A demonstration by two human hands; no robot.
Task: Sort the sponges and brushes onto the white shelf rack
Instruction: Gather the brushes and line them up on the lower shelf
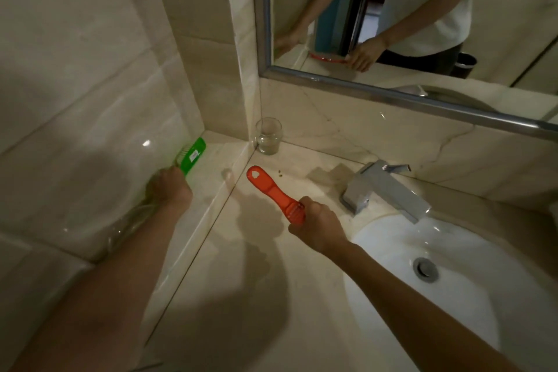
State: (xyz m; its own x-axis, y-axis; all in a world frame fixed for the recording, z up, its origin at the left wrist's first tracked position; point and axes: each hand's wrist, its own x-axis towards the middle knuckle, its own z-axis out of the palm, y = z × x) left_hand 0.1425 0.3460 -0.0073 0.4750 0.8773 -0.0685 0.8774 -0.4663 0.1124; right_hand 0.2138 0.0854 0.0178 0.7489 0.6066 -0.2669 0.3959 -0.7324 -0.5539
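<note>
A person at a bathroom bench (256,281) of glossy, veined beige marble holds a plastic brush in each hand. The left hand (172,190) has its fingers curled round the near end of a green brush (193,157), a flat, translucent rectangular piece with a small label on its back and fine teeth or bristles along the edge facing the tiled wall (75,69). It sits over the raised marble ledge (223,160) beside that wall, its long axis running from the hand away toward the far corner. The right hand (317,226) grips the ribbed head end of an orange brush (271,187) low over the bench. Its smooth, tapering handle points away and to the left, ending in a rounded tip pierced by a teardrop-shaped hole, near a clear glass tumbler (268,136) that stands upright in the corner. To the right, a square-edged chrome tap (386,190) angles over a white oval basin (453,251) with a round metal drain (425,269). A metal-framed mirror (392,96) above reflects both arms.
</note>
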